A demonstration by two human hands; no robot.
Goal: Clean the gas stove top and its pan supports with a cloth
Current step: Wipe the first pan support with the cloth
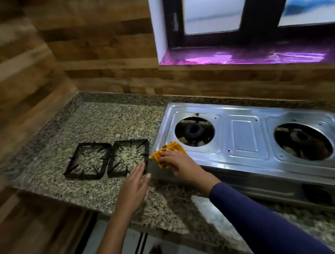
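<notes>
Right hand (177, 163) presses the cloth (168, 152) flat on the stove (242, 135)'s near-left corner. Left hand (135, 183) hovers open, empty, by two supports (107, 159) on the counter (108, 119).

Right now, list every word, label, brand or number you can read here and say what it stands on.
None can be read.
Stainless steel gas stove: no brand or label shows on its top or front.
Orange cloth under the right hand: plain.
Two pan supports on the granite counter: no markings.
</notes>
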